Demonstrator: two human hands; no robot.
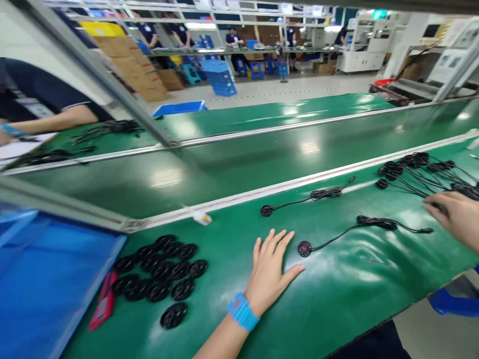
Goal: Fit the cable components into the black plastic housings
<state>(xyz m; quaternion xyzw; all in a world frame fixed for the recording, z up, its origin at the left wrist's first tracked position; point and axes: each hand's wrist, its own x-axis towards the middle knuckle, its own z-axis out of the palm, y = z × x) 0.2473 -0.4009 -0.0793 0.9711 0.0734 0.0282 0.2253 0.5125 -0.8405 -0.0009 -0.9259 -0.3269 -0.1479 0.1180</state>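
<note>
My left hand [271, 264] rests on the green mat with its fingers spread, and it holds nothing. Just right of it lies a small round black part with a reddish centre [305, 248], wired to a bundled black cable [376, 222]. Behind that, a second round black part [266, 211] is joined to another tied cable [326, 193]. At the right edge, my right hand [458, 217] has its fingers closed around a dark piece of black cable, partly hidden by the fingers. Beside it lies a pile of similar cabled round parts [415, 159].
Several black rings [160, 269] lie at left, near a red-handled tool [104, 301] and a blue bin [48, 284]. A white object [202, 217] sits by the white rail [299, 180]. Across the conveyor, a co-worker's arm [71, 117] rests near more cables.
</note>
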